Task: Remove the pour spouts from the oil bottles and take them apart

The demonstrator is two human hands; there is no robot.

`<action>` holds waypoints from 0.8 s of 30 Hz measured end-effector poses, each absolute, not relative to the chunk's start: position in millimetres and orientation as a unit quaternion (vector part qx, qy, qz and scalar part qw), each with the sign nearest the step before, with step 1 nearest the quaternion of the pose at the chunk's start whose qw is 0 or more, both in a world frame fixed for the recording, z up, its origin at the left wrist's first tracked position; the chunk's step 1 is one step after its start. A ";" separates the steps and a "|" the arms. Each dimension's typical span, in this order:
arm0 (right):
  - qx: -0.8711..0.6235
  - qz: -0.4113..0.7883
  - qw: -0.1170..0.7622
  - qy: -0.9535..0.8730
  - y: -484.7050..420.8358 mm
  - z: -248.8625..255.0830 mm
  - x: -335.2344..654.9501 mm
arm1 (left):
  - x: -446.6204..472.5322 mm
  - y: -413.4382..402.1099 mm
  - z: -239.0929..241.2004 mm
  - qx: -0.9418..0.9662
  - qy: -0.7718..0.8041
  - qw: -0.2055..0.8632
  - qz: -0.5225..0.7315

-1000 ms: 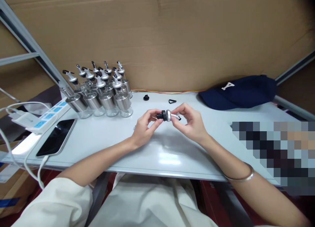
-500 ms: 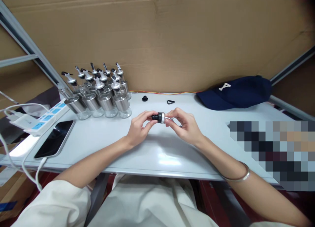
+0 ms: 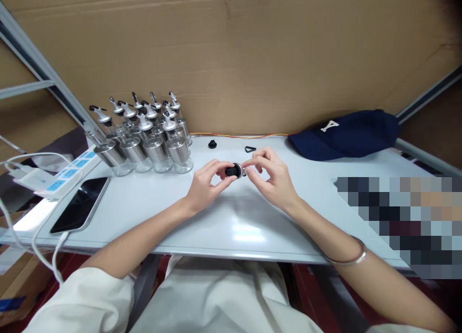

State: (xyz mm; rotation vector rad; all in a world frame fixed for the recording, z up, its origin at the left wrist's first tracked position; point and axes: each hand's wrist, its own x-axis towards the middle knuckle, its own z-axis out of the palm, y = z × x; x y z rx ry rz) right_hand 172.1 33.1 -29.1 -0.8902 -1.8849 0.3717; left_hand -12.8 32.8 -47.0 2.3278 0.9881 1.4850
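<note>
Above the table's middle, my left hand (image 3: 207,186) pinches a bottle pourer (image 3: 232,171) between thumb and fingers. Its black ribbed stopper end faces toward me and left, and its silver collar lies to the right. My right hand (image 3: 272,176) has thumb and index finger closed at the spout end, which is mostly hidden behind the fingertips. Beyond the hands lie a small black cap-like piece (image 3: 212,144) and a black triangular loop (image 3: 250,149). Several glass bottles with steel sleeves (image 3: 178,149) and silver pourers stand together at the left.
A phone (image 3: 81,205) with a white cable lies at the left beside a power strip (image 3: 67,176). A navy cap (image 3: 348,136) rests at the back right. Cardboard (image 3: 245,58) walls off the back of the white table (image 3: 202,234). A pixelated patch hides the right side.
The pourer has turned, so its black stopper end points more toward me. My right hand's fingers have shifted at the spout end, with the index finger raised slightly. The bottles stay put.
</note>
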 end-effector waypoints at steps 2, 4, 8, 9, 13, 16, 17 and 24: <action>-0.372 0.231 0.466 -0.769 31.2 -29.2 170.6 | -12.2 30.8 -48.9 0.788 0.348 0.106 0.497; -0.370 0.337 0.435 -0.749 29.9 -31.6 168.3 | -12.2 29.0 -50.8 0.784 0.354 0.117 0.496; -0.361 0.465 0.436 -0.681 32.0 -38.4 164.1 | -13.5 28.3 -51.3 0.800 0.316 0.140 0.490; -0.357 0.478 0.442 -0.669 33.2 -39.5 163.7 | -13.9 28.4 -51.0 0.803 0.308 0.150 0.488; -0.350 0.491 0.440 -0.665 36.3 -40.5 164.4 | -14.0 28.9 -49.4 0.783 0.316 0.221 0.488; -0.343 0.491 0.435 -0.672 36.5 -40.2 166.1 | -13.0 29.6 -48.3 0.746 0.344 0.283 0.496; -0.337 0.492 0.436 -0.674 36.5 -40.2 166.6 | -12.7 30.1 -48.1 0.732 0.352 0.303 0.498; -0.312 0.499 0.423 -0.689 36.4 -40.9 169.3 | -12.0 32.7 -50.0 0.684 0.333 0.478 0.438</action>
